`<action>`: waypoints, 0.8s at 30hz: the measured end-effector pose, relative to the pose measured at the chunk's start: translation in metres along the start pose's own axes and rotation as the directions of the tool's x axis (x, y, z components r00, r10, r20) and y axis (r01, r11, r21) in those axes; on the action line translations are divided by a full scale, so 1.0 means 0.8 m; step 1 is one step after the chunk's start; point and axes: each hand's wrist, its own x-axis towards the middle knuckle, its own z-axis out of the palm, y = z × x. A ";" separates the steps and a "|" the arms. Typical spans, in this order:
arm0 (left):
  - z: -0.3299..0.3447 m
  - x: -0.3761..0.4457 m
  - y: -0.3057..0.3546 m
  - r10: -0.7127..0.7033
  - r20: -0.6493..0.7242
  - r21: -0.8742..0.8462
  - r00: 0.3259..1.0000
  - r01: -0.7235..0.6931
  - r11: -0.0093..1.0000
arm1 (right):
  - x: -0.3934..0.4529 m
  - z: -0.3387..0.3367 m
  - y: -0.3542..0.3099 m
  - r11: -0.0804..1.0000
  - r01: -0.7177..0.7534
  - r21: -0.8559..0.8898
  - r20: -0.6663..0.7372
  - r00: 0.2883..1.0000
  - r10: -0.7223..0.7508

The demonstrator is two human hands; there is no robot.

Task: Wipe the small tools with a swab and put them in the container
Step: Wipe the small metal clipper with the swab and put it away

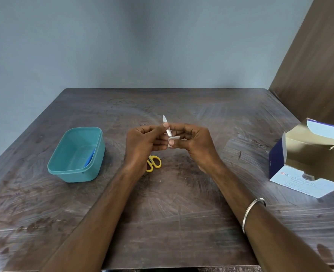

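Our left hand pinches a small pointed metal tool, tip toward twelve o'clock; our right hand, at its three o'clock, pinches a white swab against it. The teal container sits at nine o'clock, yellow-handled scissors at six.

A dark brown wooden table carries everything; its top is worn, with many pale scratches. A teal container stands on it, well to the left of the left hand. Yellow-handled scissors lie flat on the table just under the left hand, partly hidden by the wrist. An open swab box, white and dark blue, stands on the table far to the right of the right hand, near the right edge.
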 end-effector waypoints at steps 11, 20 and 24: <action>-0.003 0.001 0.002 -0.033 0.081 0.034 0.996 0.031 0.999 | 0.000 0.002 0.001 1.000 -0.006 -0.029 -0.091 0.996 0.004; -0.006 0.001 0.000 -0.041 0.132 0.115 0.990 0.026 0.993 | -0.001 0.001 0.003 0.979 0.025 -0.201 -0.123 0.991 -0.051; -0.003 -0.002 0.000 -0.009 0.116 0.141 0.993 -0.007 0.990 | -0.001 0.001 0.002 0.961 0.071 -0.269 -0.104 0.989 -0.102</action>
